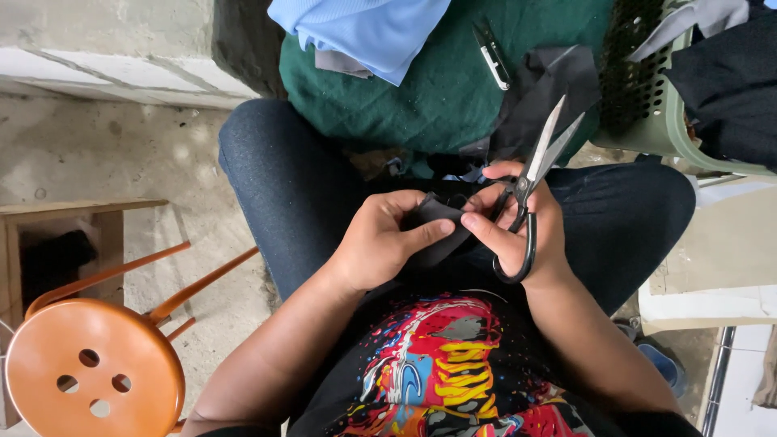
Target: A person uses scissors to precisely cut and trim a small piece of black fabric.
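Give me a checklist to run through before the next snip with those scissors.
1. Scissors held in right hand: ok.
2. Blades open, tips pointing away from the body: ok.
3. Black cloth pinched by left hand: ok.
4. Cloth between the blades: not ok; blades stand above it.
5. Left fingers away from the blades: ok.
6. Cut line on the cloth: cannot tell.

Single head-worn view, looking steeply down, close over lap and floor
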